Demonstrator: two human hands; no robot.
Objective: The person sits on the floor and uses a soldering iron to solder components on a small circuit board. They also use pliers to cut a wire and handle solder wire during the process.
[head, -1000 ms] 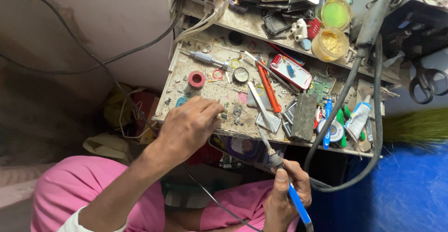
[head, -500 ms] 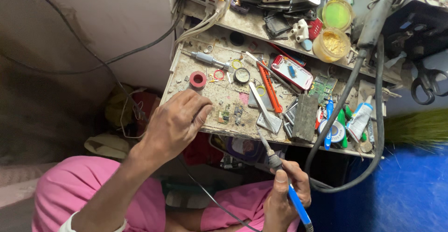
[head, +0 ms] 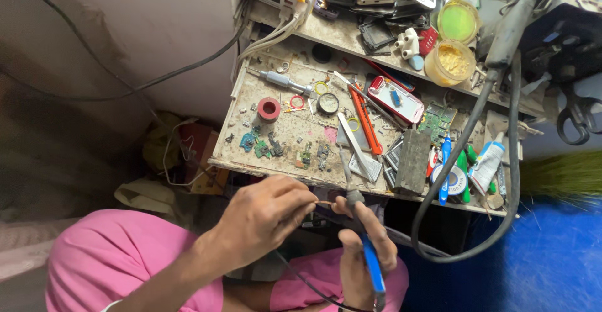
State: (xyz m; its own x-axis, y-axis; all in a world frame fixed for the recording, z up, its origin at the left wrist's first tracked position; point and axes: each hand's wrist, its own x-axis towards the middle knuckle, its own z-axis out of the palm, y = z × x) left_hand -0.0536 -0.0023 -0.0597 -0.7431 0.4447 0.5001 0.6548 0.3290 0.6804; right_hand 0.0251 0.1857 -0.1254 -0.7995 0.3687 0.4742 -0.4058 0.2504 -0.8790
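My right hand grips a soldering iron with a blue and black handle, its metal tip pointing up toward the front edge of the workbench. My left hand is below that front edge, close to the iron, its fingertips pinched on a small thin piece that is too small to name. Both hands hover over my lap in pink trousers. On the bench above lie small circuit boards, a red tape roll, an orange utility knife and a red phone.
A thick grey hose loops down from a hot-air handle at the right. A yellow paste jar, a green lid, phone parts on a back shelf, tubes and scissors crowd the right. Blue floor lies right.
My left hand has left the bench top, where it rested on small parts, and come down to the iron tip with something pinched. The right hand has raised the iron slightly.
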